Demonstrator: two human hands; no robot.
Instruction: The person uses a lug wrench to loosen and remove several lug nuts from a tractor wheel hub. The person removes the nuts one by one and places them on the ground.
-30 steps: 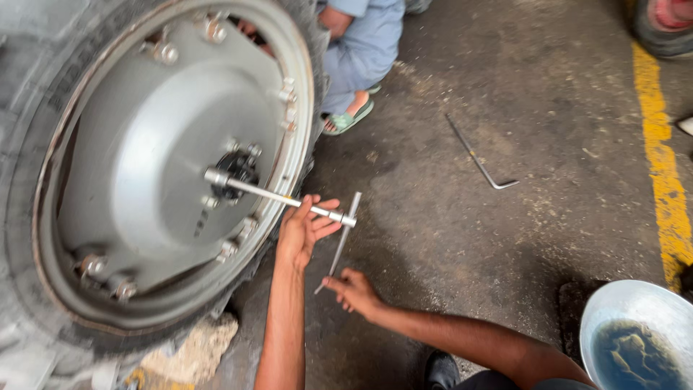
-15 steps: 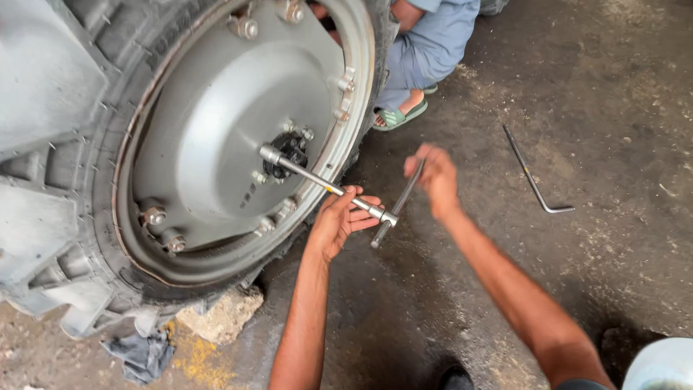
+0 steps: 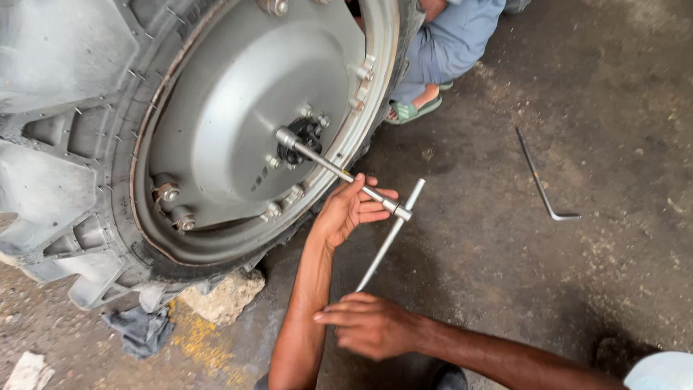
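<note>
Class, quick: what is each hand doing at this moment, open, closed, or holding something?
Left hand: fingers open, cupped under the shaft of the T-handle wrench.
Right hand: at the lower end of the wrench's crossbar; grip cannot be told.

Two bare forearms in view, no sleeves, no gloves, no watch, no rings or bands visible. Left hand [image 3: 349,211] toward 12 o'clock of centre, right hand [image 3: 369,325] at 6 o'clock. Left forearm enters from the bottom edge, right forearm from 5 o'clock. Fingernails short. Lean forearms, knuckles showing on right hand.
</note>
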